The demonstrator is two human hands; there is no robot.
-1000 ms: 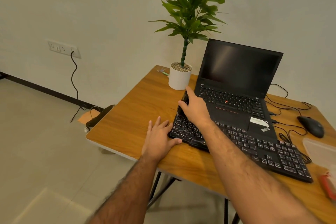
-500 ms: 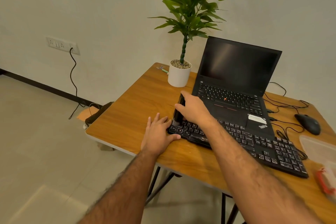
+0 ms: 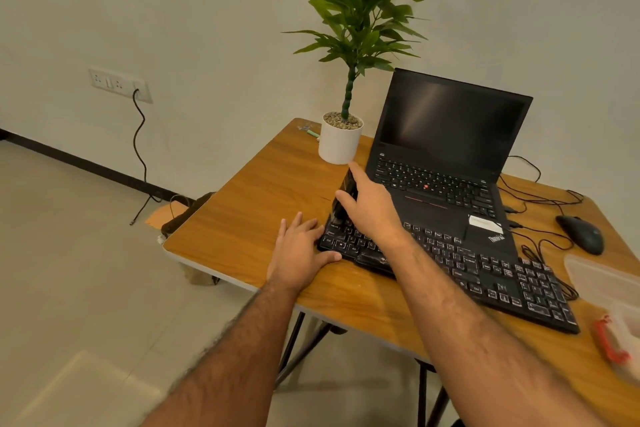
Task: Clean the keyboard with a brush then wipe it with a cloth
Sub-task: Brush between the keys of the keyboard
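Note:
A black keyboard [image 3: 485, 274] lies slantwise on the wooden table [image 3: 249, 211], in front of an open laptop. My right hand [image 3: 372, 210] grips a black brush [image 3: 346, 198] over the keyboard's left end, the index finger stretched along its top. The bristles meet the keys at the far left corner. My left hand [image 3: 299, 251] lies flat on the table beside the keyboard's left end, its thumb against the front edge. No cloth shows in view.
The black laptop [image 3: 450, 135] stands open behind the keyboard. A white plant pot [image 3: 339, 146] sits just beyond the brush. A mouse [image 3: 581, 234] with cables, a clear plastic container [image 3: 609, 281] and a red item [image 3: 609, 340] lie at the right. The table's left edge is near my left hand.
My right hand has shifted the brush slightly over the keyboard's left end. My left hand has stayed at the keyboard's corner. The view has drifted a little.

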